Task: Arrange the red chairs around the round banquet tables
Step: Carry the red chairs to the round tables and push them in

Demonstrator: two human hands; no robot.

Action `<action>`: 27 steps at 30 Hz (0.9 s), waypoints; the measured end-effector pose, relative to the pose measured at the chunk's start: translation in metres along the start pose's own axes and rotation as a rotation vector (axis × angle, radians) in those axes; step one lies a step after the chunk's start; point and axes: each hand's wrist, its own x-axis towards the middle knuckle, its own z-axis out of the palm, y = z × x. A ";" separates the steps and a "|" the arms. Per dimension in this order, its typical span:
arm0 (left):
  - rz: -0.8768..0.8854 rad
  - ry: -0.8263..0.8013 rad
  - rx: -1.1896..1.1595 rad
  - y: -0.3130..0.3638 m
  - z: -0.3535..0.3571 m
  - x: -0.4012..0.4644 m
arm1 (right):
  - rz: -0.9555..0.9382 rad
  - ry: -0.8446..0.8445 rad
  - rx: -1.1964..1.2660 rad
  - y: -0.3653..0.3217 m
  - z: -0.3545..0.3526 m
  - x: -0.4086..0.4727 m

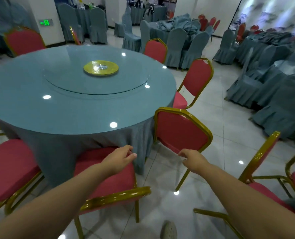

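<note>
Red gold-framed chairs ring the round blue-clothed worktop (70, 107): nearest chair (112, 178) tucked against its cloth, tilted chair (181, 131) beside its right edge.

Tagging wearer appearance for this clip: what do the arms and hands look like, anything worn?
Both forearms are bare to the frame edge, with no sleeves in view. The left hand and right hand wear no gloves, and no rings, watch or wristbands are visible. No markings or cables show.

Both hands (121, 158) (193, 159) hang empty beside red chairs (181, 131), round table (70, 107).
</note>
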 end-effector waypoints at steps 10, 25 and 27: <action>-0.075 -0.019 0.122 0.092 0.043 0.157 | -0.143 0.231 0.012 0.088 -0.074 0.140; 0.080 0.040 0.177 0.133 0.063 0.325 | -0.144 0.005 0.065 0.110 -0.098 0.257; 0.126 0.055 0.291 0.132 0.061 0.347 | -0.131 -0.040 0.047 0.113 -0.102 0.261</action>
